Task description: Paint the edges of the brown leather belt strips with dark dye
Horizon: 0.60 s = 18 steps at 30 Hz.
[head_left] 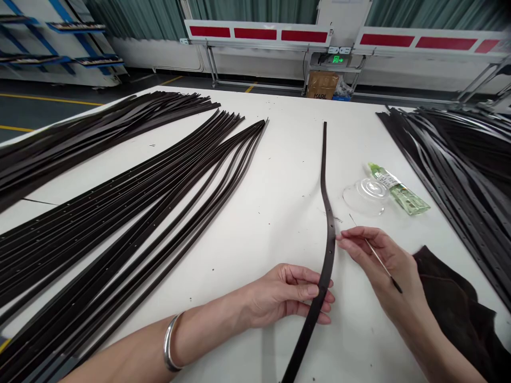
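My left hand (297,295), with a silver bangle on its wrist, pinches a dark brown belt strap (328,260) between thumb and fingers. Small holes run along the strap's middle; its far end rests on the white table (279,175), and its near end runs out of view at the bottom. At the strap's right edge, my right hand (377,255) has thumb and forefinger closed together. A thin metal rod (377,254) with a dark end lies across that hand, held between its fingers. Whether the fingertips also grip the strap's edge, I cannot tell.
Bundles of dark straps (120,213) cover the left side, and another pile (459,175) lies at right. Beyond my right hand are a clear plastic lid (371,189) and a green-labelled tube (399,189). A dark cloth (451,298) lies beside my right forearm.
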Tool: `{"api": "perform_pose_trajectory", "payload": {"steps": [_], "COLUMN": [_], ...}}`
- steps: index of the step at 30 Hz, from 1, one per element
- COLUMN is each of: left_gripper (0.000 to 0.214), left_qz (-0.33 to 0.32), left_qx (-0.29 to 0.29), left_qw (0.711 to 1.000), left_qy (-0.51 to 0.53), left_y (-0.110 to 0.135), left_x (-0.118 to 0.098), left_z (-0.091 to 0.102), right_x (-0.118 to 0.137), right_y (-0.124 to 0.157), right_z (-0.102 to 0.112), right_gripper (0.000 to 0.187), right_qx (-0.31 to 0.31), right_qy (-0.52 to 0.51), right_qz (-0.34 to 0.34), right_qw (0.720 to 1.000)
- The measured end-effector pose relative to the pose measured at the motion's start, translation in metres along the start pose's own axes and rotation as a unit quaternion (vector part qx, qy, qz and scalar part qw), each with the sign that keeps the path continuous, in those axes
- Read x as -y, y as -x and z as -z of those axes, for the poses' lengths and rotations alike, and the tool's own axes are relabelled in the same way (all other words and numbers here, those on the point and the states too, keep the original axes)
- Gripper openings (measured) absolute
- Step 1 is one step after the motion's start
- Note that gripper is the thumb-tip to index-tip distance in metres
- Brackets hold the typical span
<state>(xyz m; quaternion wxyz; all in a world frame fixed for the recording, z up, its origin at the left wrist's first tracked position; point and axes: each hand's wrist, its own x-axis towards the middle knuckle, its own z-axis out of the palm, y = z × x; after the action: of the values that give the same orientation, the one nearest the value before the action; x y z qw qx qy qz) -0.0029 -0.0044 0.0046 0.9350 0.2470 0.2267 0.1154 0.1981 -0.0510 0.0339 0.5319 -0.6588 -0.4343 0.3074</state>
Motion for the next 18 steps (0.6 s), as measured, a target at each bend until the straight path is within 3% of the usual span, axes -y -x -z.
{"api": "perform_pose_trajectory", "payload": {"steps": [4, 9, 13, 18], "left_gripper": [0.016, 0.015, 0.015, 0.017], "left_qz": [-0.027, -0.029, -0.022, -0.015], "left_qx": [-0.043, -0.067, -0.066, -0.072], "left_qw": [0.999, 0.997, 0.997, 0.997], "left_qy": [0.009, 0.005, -0.014, -0.021], "left_y": [-0.002, 0.000, 0.000, 0.000], "left_x": [-0.001, -0.005, -0.007, -0.008], "left_z": [0.000, -0.002, -0.003, -0.003], "right_x": [0.000, -0.010, -0.021, -0.032], "right_y": [-0.001, -0.010, -0.019, -0.022], "right_z": [0.023, 0.054, 0.054, 0.046], "right_gripper": [0.040, 0.035, 0.040, 0.035], "right_qx": [-0.028, -0.068, -0.050, -0.026], "right_qy": [0.035, 0.249, 0.341, 0.357], "right_qz": [0.052, 0.067, 0.170, 0.211], "right_qw": [0.998, 0.964, 0.923, 0.910]}}
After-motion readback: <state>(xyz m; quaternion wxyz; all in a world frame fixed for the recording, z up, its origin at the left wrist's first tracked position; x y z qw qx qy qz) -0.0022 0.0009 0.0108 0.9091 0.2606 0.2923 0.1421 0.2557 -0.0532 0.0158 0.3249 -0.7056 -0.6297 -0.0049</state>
